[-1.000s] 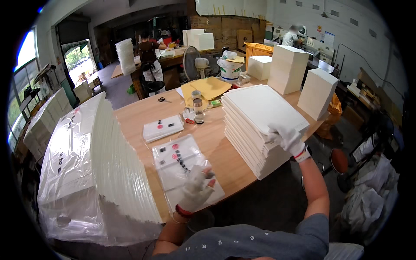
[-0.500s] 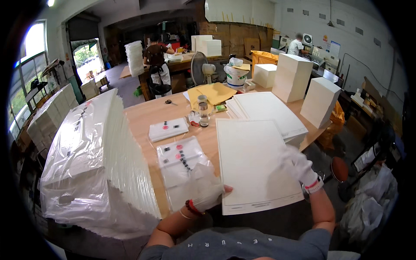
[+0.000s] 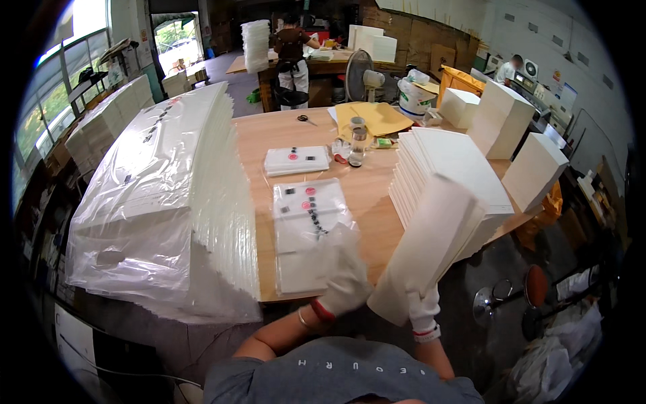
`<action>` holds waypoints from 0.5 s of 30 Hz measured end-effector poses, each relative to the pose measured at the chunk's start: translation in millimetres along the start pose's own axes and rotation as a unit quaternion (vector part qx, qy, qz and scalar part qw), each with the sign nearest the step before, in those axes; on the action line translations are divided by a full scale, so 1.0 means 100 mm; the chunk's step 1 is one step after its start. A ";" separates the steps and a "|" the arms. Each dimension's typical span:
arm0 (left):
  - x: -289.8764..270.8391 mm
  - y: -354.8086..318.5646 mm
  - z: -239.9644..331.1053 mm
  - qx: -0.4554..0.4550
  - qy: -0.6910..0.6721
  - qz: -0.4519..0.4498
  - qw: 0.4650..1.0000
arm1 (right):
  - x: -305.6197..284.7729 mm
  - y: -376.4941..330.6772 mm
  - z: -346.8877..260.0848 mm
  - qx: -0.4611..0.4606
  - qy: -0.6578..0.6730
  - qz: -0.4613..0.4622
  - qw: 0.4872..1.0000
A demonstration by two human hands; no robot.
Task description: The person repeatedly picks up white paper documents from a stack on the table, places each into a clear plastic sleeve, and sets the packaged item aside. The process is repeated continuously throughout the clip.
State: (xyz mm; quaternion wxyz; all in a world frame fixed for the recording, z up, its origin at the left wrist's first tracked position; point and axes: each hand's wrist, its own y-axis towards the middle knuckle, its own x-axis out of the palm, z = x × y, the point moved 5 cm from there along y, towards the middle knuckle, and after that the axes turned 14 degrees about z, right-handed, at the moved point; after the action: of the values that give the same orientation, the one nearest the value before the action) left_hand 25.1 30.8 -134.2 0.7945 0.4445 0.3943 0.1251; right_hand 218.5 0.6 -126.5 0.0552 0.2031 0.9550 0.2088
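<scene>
Gloved in white, my right hand is closed on the lower part of a large white paper sheet. The sheet is tilted up and bent, with its upper end blurred; I cannot tell whether it is one sheet or a few together. My left hand, also gloved, is off the sheet, its fingers stretched forward and blurred over the near end of a pile of clear plastic bags. Behind the held sheet stands a fanned stack of white sheets. A smaller folded pile of printed plastic bags lies farther back.
A tall plastic-wrapped stack fills the left of the wooden table. Toward the back are scissors, a glass jar and yellow paper. White blocks stand at right. Two people work beyond.
The sheet has gone from lying nearly flat between both hands to tilted and bent in my right hand. My left hand has let go of its edge and moved over the bags.
</scene>
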 end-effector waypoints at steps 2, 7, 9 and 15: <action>-0.19 0.22 -0.55 -0.062 0.118 0.089 0.987 | -0.09 -0.04 0.04 -0.031 -0.076 -0.084 0.993; 0.19 0.15 -1.32 -0.423 -0.195 -0.073 0.882 | 0.19 -0.25 0.66 -0.135 -0.339 -0.278 0.889; 0.39 -0.09 -0.94 -0.294 -0.255 0.015 0.921 | 0.46 -0.19 0.86 -0.047 -0.424 -0.342 0.837; 0.49 -0.02 -0.39 -0.094 -0.140 -0.085 0.982 | 0.99 0.22 1.39 0.162 -0.440 -0.283 0.837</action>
State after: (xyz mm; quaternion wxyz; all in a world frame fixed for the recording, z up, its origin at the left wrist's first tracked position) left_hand 28.3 80.0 -172.0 0.8881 0.3457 0.3015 0.0305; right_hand 162.4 112.2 -245.1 0.4922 0.0002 0.8663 -0.0852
